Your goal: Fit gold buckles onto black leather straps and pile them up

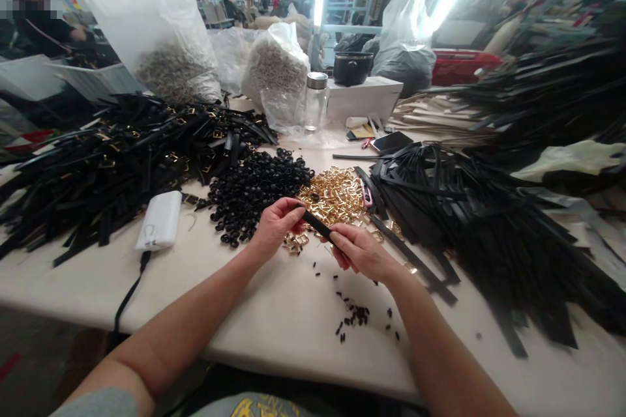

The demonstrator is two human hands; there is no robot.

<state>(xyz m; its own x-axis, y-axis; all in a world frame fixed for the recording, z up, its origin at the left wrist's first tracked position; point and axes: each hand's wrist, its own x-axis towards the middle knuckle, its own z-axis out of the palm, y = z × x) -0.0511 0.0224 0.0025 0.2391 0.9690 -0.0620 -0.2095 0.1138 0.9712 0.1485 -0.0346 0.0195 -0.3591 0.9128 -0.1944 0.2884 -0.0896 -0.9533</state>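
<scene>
A black strap (317,224) is stretched between my two hands above the table. My left hand (280,224) pinches its far left end between thumb and fingers. Around the nearer end, the fingers of my right hand (360,249) are closed. Just beyond the strap lies a heap of gold buckles (337,192), with a few loose ones under my left hand. To the left of them is a pile of small black loops (254,189). Small black pieces (357,315) are scattered on the table in front of my right wrist.
Finished-looking black straps with buckles (147,137) are heaped on the left, plain black straps (440,202) on the right. A white power bank (159,221) with a cable sits at left. Behind stand a glass bottle (315,104), a white box (359,101) and filled plastic bags (276,68).
</scene>
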